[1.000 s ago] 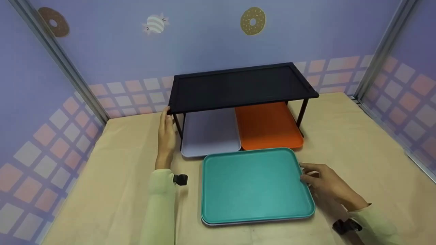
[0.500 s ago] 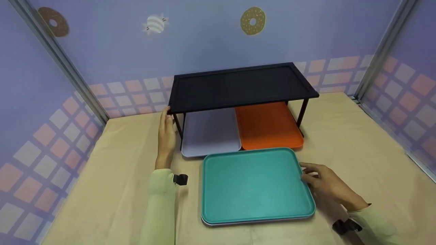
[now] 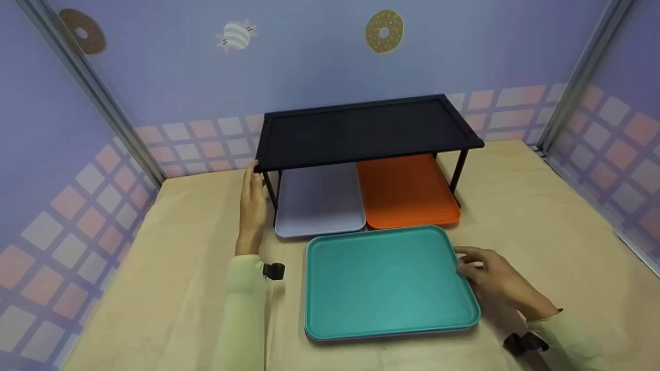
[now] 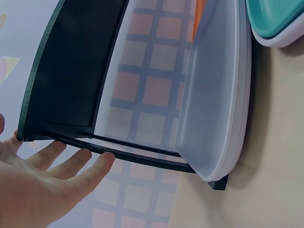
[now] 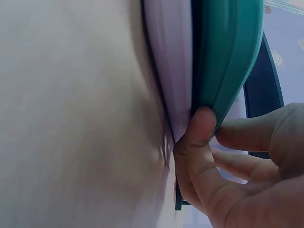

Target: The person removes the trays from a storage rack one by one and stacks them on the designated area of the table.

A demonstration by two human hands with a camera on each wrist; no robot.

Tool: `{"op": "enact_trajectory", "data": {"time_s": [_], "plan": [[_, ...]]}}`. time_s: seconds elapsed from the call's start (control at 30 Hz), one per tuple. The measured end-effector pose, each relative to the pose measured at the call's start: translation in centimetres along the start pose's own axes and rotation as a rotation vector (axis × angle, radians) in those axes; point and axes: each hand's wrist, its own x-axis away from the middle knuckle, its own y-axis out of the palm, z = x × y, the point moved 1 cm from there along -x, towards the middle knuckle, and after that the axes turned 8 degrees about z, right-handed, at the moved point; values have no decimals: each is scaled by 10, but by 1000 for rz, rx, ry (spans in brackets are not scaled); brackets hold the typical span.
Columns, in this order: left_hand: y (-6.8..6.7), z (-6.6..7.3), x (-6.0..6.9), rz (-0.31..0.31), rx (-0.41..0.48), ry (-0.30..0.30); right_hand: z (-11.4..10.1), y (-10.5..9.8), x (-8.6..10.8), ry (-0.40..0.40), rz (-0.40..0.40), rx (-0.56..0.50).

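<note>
A teal tray (image 3: 389, 283) lies on top of a pale lavender tray (image 5: 172, 61) in the middle foreground. My right hand (image 3: 497, 281) is at their right side, its thumb and fingers pinching the teal tray's rim in the right wrist view. With fingers extended, my left hand (image 3: 252, 211) rests against the left end of a black rack (image 3: 368, 134). Its fingertips touch the rack's top corner and lie along the side bar in the left wrist view. Beneath the rack sit a lavender tray (image 3: 320, 201) at left and an orange tray (image 3: 410, 193) at right, side by side.
A cream cloth (image 3: 196, 299) covers the table. Patterned walls (image 3: 309, 56) enclose it at the back and both sides, with metal posts (image 3: 103, 98) at the corners. The rack's right front leg (image 3: 458, 172) stands beside the orange tray.
The teal tray has shifted very slightly toward me and to the right. Both hands stay nearly where they were, and the rack and the trays under it have not visibly moved.
</note>
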Motion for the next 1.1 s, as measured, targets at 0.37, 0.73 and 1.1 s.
{"op": "enact_trajectory", "data": {"time_s": [0.37,0.73,1.1], "plan": [[-1,-3,0,-15,28,-16,1,-2,-1,65,-42,-37],[-2,-2,0,-9,12,-17,3,-6,-5,92,-58,-32],[-1,-3,0,-14,-15,-13,8,-12,-39,170,-18,-317]]}}
